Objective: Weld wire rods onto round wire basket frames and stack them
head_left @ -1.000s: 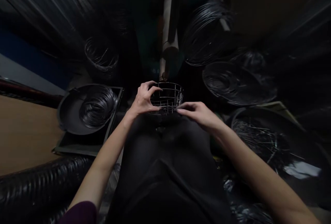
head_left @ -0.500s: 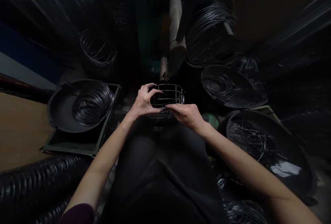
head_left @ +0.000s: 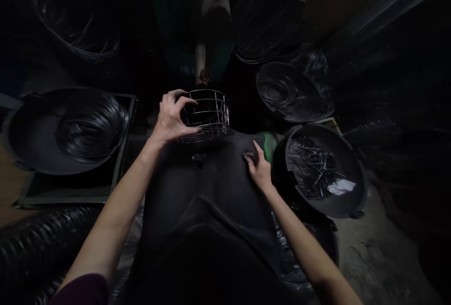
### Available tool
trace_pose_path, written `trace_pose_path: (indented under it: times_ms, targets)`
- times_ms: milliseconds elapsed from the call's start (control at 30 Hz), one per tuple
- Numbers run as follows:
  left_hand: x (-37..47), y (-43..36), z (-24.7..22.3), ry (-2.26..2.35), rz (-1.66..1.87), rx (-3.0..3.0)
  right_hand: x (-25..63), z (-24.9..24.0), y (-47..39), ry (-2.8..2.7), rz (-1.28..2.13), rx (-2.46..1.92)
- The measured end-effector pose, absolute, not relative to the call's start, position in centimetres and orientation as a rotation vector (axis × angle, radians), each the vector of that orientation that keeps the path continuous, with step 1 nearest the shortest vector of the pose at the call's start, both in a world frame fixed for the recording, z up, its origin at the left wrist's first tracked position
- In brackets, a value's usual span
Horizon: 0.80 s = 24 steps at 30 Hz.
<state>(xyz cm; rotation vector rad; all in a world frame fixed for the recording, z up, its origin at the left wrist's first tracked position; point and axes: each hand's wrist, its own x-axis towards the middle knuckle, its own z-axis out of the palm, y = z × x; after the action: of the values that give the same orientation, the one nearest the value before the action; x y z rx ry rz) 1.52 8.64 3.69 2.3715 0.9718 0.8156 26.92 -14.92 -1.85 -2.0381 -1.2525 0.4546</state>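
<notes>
A round wire basket (head_left: 211, 112) of thin metal rods stands upright at the centre, just beyond my knees. My left hand (head_left: 174, 119) grips its left side, fingers over the upper wires and thumb along the lower front. Apart from the basket, my right hand (head_left: 259, 166) hovers over my dark-clad right thigh, index finger stretched forward and the other fingers partly curled, with nothing visible in it. A dark machine with a pale cylindrical arm (head_left: 200, 60) stands right behind the basket.
At the left, a black pan (head_left: 38, 131) holds a coil of wire rings (head_left: 91, 126) on a green-edged frame. To the right, another black pan (head_left: 347, 168) holds short wire pieces (head_left: 313, 168) and a white scrap. Further wire coils (head_left: 278, 91) lie behind it.
My right hand has let go of the basket's front and moved back to the right. My left hand still holds the basket. The view has turned toward the right.
</notes>
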Motion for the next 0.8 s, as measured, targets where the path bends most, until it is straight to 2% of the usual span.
trace_pose_path:
  times_ms: [100, 167, 300, 367, 433, 633, 800]
  targets:
    - [2.1, 8.2, 4.2, 0.997, 0.804, 2.402, 26.4, -2.3, -14.8, -1.151, 0.539, -1.979]
    - [2.4, 8.0, 4.5, 0.997, 0.767, 2.445, 25.9, 0.1, -13.3, -1.148, 0.633, -1.868]
    - [3.0, 7.7, 5.3, 0.921, 0.684, 2.555, 24.8, 6.6, -7.7, -1.377, 1.132, -1.602]
    - [3.1, 7.5, 5.8, 0.844, 0.649, 2.601, 24.3, 8.3, -4.7, -1.484, 1.242, -1.581]
    - [3.0, 7.2, 6.2, 0.776, 0.619, 2.626, 23.8, 8.8, -2.8, -1.603, 1.085, -1.66]
    - [1.3, 6.7, 6.7, 0.827, 0.708, 2.512, 21.7, 8.6, -3.2, -2.286, 0.245, -1.711]
    - [1.0, 7.9, 6.4, 0.854, 0.829, 2.401, 21.7, 9.5, -2.2, -2.505, -0.089, -1.653]
